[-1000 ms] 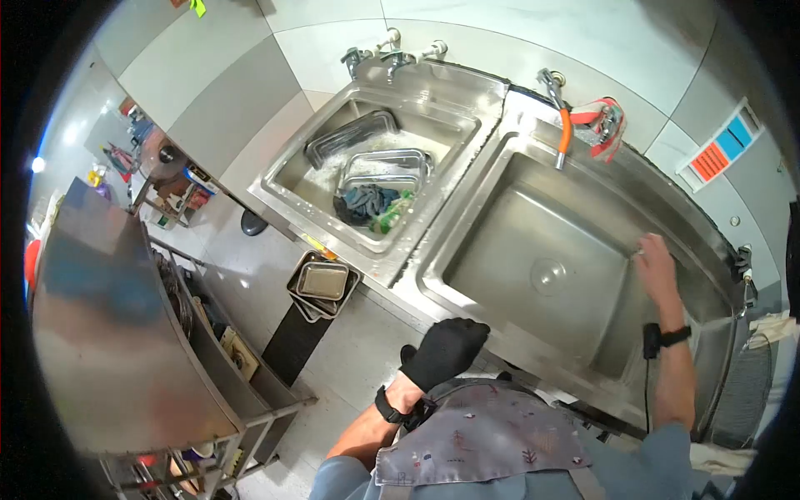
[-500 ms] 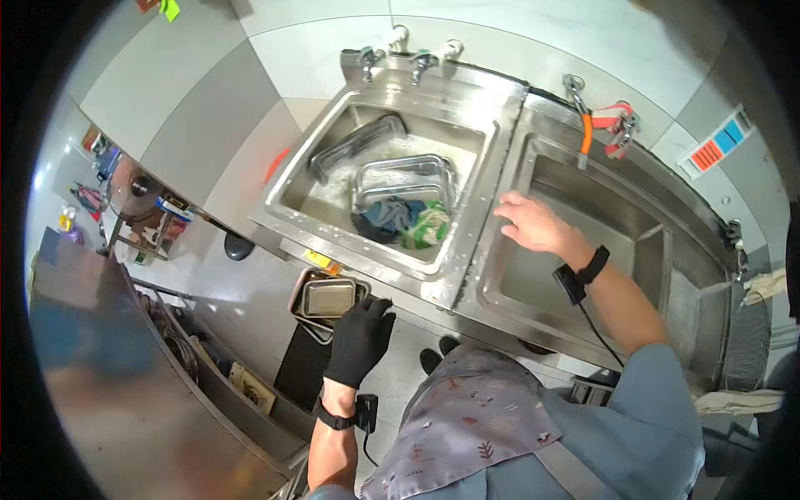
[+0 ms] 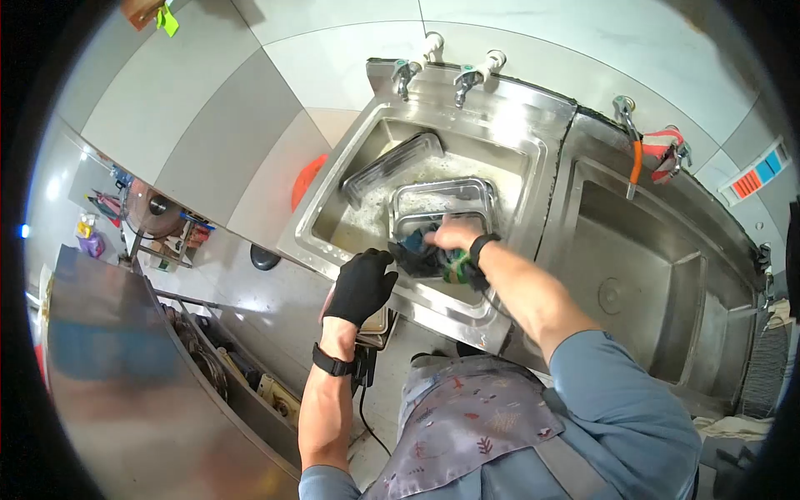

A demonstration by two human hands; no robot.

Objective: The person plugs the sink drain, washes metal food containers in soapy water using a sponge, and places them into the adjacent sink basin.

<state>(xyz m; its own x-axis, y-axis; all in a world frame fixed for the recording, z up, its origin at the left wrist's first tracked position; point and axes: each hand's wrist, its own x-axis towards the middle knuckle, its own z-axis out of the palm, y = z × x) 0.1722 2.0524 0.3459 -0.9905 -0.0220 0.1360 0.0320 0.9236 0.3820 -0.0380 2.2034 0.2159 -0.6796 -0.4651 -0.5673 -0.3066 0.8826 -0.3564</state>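
My right hand (image 3: 460,234), bare, reaches into the left sink (image 3: 333,250). Its fingers are closed on a dark cloth (image 3: 419,257) in the bunch of wet cloths, one of them green and white (image 3: 457,268); the fingertips are partly hidden. My left hand (image 3: 362,288), in a black glove, hovers at the sink's front edge with loosely curled fingers apart and nothing visible in them. Behind the cloths, a clear rectangular container (image 3: 442,198) lies in soapy water. A second clear container (image 3: 392,167) leans against the sink's back left side.
A second sink (image 3: 612,258) adjoins on the right, below an orange hose (image 3: 635,167). Taps (image 3: 469,79) stand along the back wall. Under my left hand, stacked trays (image 3: 375,325) sit low. A steel counter (image 3: 142,358) is at the left.
My right hand has moved left from over the right sink into the left one, onto the cloths. My left hand has risen to the sink's front edge. The view has shifted.
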